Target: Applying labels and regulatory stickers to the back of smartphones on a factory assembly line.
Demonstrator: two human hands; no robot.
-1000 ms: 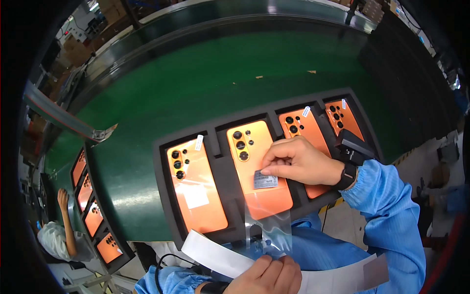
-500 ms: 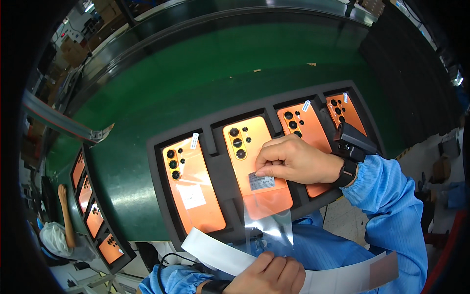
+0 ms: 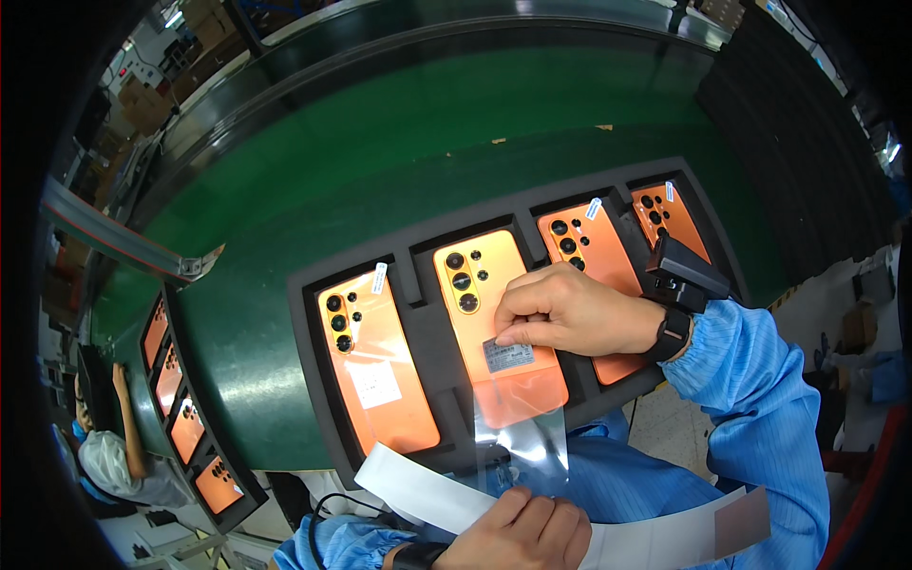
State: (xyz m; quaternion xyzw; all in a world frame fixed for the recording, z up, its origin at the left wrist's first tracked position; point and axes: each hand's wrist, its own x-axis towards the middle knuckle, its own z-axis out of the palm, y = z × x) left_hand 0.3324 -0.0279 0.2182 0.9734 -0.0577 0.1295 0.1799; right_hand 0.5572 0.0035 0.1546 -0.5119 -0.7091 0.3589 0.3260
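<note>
The central phone [image 3: 478,325] shades from golden yellow at its twelve o'clock to orange at six, with black lenses [image 3: 461,281] and a grey label [image 3: 511,358]. The tray [image 3: 437,332] is charcoal, the surface [image 3: 380,171] deep green; toward four, a blue sleeve [image 3: 765,423] has fine stripes; at six, a white strip [image 3: 418,486].

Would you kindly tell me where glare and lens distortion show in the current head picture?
In the head view, white glare crosses the clear plastic film at the lower end of the shiny orange phone; in the head view, a pale sheen marks the glossy green work surface at left; also in the head view, fisheye distortion bows its far edge.
</note>
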